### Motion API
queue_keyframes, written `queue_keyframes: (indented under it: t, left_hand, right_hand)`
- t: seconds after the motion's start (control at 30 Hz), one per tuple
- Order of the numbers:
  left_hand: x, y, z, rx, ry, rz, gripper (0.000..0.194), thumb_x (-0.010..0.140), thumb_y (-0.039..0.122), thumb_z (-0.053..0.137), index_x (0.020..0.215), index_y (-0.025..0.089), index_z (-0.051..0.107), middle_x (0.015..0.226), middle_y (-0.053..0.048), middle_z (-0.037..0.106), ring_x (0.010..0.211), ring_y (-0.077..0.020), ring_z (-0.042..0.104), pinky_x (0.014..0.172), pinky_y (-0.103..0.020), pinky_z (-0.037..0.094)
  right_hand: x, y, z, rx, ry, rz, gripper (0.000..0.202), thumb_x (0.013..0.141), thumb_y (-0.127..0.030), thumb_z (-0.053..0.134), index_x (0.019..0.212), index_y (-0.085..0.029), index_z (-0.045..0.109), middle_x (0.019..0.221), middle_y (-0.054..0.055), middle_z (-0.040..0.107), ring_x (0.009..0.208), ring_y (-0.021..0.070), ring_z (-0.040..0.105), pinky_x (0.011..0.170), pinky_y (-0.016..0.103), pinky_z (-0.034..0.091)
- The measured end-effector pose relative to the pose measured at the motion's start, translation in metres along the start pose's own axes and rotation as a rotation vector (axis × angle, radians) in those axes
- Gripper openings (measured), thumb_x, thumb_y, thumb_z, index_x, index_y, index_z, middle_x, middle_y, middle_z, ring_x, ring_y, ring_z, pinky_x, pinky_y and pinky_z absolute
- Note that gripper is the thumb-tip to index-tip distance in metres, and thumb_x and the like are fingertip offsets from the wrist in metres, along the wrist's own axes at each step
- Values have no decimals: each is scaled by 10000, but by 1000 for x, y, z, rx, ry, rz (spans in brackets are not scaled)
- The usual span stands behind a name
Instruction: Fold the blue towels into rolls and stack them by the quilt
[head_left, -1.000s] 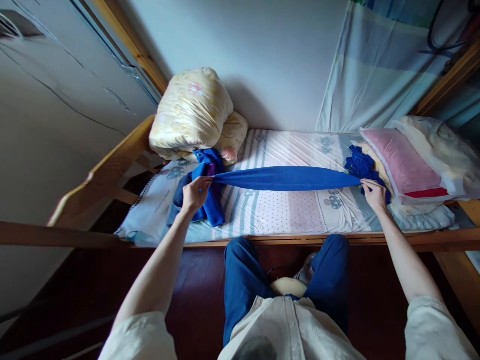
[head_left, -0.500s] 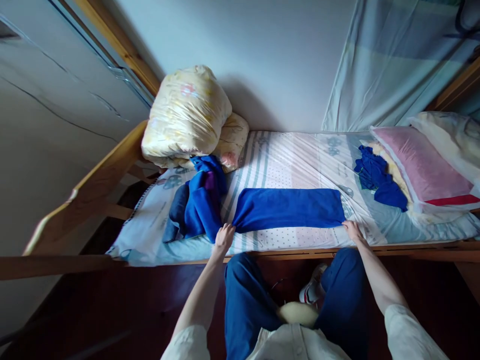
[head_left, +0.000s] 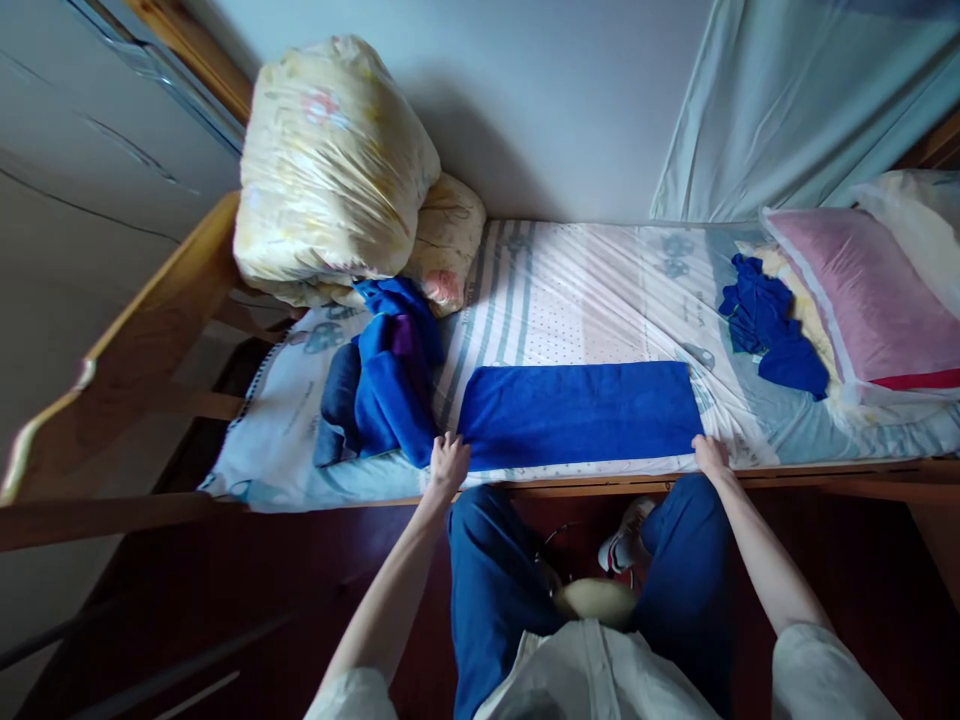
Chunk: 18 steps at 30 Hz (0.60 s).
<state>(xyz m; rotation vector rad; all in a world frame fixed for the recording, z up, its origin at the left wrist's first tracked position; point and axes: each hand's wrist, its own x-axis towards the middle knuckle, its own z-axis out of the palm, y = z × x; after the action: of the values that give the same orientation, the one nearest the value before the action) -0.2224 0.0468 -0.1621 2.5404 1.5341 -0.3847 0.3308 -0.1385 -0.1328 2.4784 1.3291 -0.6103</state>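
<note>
A blue towel (head_left: 577, 415) lies spread in a long rectangle near the front edge of the bed. My left hand (head_left: 450, 460) is closed on its near left corner. At the near right corner, my right hand (head_left: 710, 456) pinches the cloth. Just left of the towel, touching or almost touching my left hand, is a heap of blue cloth (head_left: 394, 390) with a purple patch and a darker rolled piece (head_left: 337, 400). Farther right on the sheet sits a crumpled blue cloth pile (head_left: 772, 325).
A patterned sheet (head_left: 570, 290) covers the bed. Folded yellow bedding (head_left: 330, 180) is stacked at the back left, and a pink pillow (head_left: 862, 290) lies at the right. A wooden end board (head_left: 127, 340) closes the left side. My knees are near the wooden bed rail (head_left: 570, 487).
The towel lies flatter, its near edge straighter and closer to the bed's front, with both hands still at its near corners. The view has tilted down and shifted slightly.
</note>
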Motion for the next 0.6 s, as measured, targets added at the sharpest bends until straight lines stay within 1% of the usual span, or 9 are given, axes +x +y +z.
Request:
queue_keyframes:
  t: [0.07, 0.1, 0.13, 0.23, 0.3, 0.37, 0.43, 0.5, 0.6]
  left_hand:
    - [11, 35, 4, -96, 156, -61, 314, 893, 139, 455, 964, 145, 761, 1226, -226, 683, 1192, -378, 591, 1015, -548, 441]
    - [18, 55, 7, -167, 245, -94, 335, 903, 160, 455, 1057, 147, 752, 1299, -223, 659, 1236, -378, 574, 1038, -552, 434]
    - [25, 77, 12, -247, 319, -114, 365, 914, 181, 458, 1152, 155, 732, 1356, -213, 639, 1285, -369, 552, 1068, -550, 424]
    - [40, 135, 33, -458, 460, -175, 457, 935, 216, 437, 1339, 161, 644, 1467, -188, 583, 1428, -326, 465, 1171, -538, 359]
    - [43, 157, 50, -539, 517, -227, 493, 938, 223, 427, 1391, 143, 605, 1521, -188, 541, 1483, -310, 416, 1222, -540, 301]
    - [44, 164, 65, -589, 554, -261, 508, 934, 227, 431, 1407, 133, 591, 1542, -189, 522, 1505, -302, 395, 1246, -537, 267]
    - [44, 161, 74, -630, 566, -276, 515, 924, 229, 444, 1409, 140, 591, 1543, -183, 525, 1512, -296, 388, 1254, -535, 254]
    - [43, 156, 78, -661, 558, -287, 529, 909, 225, 462, 1417, 152, 588, 1552, -176, 518, 1519, -296, 379, 1258, -546, 240]
    - [43, 154, 77, -671, 546, -298, 544, 892, 223, 478, 1422, 162, 587, 1554, -165, 518, 1516, -296, 385, 1260, -553, 231]
  right_hand:
    - [-6, -36, -4, -36, 41, -42, 370, 871, 2, 498, 1056, -111, 798, 1112, 233, 766, 1128, 305, 714, 984, 374, 527]
    - [-9, -58, -4, -16, 88, -114, 381, 872, 4, 492, 1076, -104, 795, 1158, 234, 756, 1182, 302, 691, 1032, 374, 506]
    - [-12, -84, -2, 25, 140, -209, 407, 871, 2, 491, 1144, -96, 776, 1265, 222, 724, 1260, 293, 649, 1094, 372, 472]
    - [-21, -169, 16, 187, 284, -447, 518, 900, -44, 482, 1393, -85, 635, 1522, 186, 551, 1449, 273, 485, 1214, 416, 377]
    - [-22, -225, 34, 285, 344, -590, 526, 965, -112, 447, 1479, -112, 556, 1586, 158, 479, 1519, 251, 387, 1258, 449, 314]
    - [-17, -271, 54, 344, 369, -693, 532, 1008, -177, 428, 1536, -142, 487, 1634, 125, 415, 1564, 226, 300, 1287, 454, 258]
    - [-9, -301, 71, 361, 359, -716, 534, 1035, -219, 411, 1562, -141, 445, 1659, 114, 369, 1582, 215, 251, 1300, 452, 227]
    - [0, -312, 83, 351, 331, -723, 546, 1046, -251, 411, 1580, -136, 410, 1668, 110, 349, 1586, 208, 236, 1308, 443, 207]
    - [10, -301, 90, 321, 309, -749, 576, 1057, -302, 405, 1609, -146, 352, 1672, 91, 346, 1584, 190, 241, 1319, 425, 174]
